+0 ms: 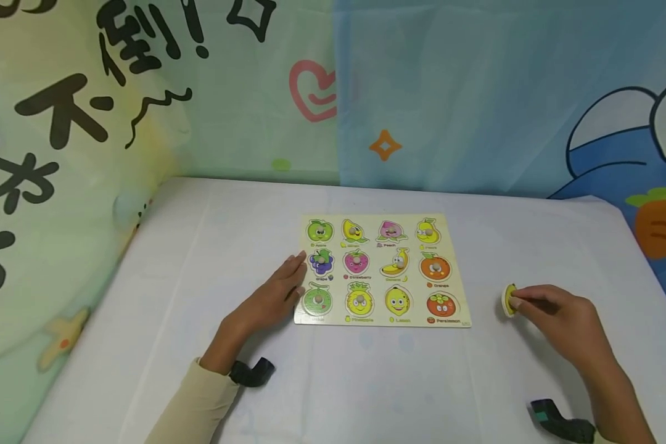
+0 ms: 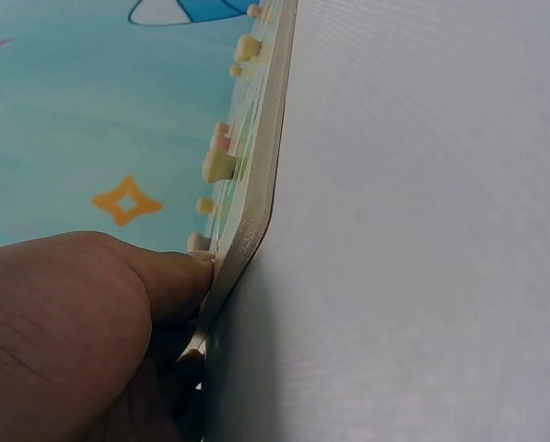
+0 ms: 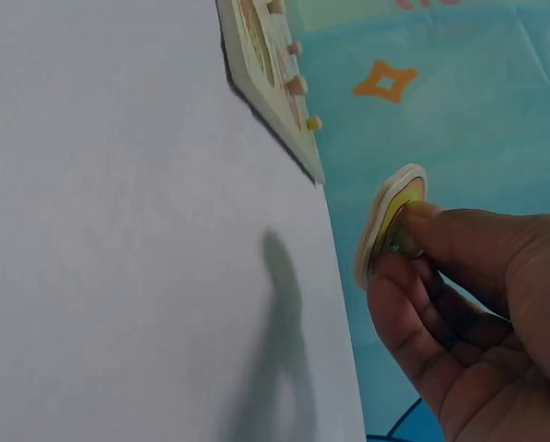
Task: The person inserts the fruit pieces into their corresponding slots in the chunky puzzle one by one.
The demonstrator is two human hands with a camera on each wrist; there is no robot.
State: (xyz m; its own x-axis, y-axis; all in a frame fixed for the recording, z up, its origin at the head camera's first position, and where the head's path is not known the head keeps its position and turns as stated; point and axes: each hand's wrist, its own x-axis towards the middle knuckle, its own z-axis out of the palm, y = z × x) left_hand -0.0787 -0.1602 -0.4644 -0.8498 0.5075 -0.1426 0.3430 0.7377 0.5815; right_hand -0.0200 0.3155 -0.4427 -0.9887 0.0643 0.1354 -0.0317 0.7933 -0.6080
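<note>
A wooden knobbed fruit puzzle board (image 1: 375, 322) lies on the white table, with rows of fruit pictures. In the head view, my left hand (image 1: 269, 297) rests at the board's left edge with extended fingers. The left wrist view has its thumb (image 2: 178, 281) touching the board's rim near a corner. To the right of the board, my right hand (image 1: 568, 320) pinches a yellow puzzle piece (image 1: 509, 300) between thumb and fingers, tilted on edge. The right wrist view shows that piece (image 3: 378, 226) with its pale wooden rim; the fingertips hide much of its printed face.
The white tablecloth (image 1: 244, 246) runs back to a printed fabric backdrop (image 1: 449, 92). Another printed cloth (image 1: 55, 246) hangs on the left. Black wrist-camera mounts (image 1: 252, 372) show by both wrists.
</note>
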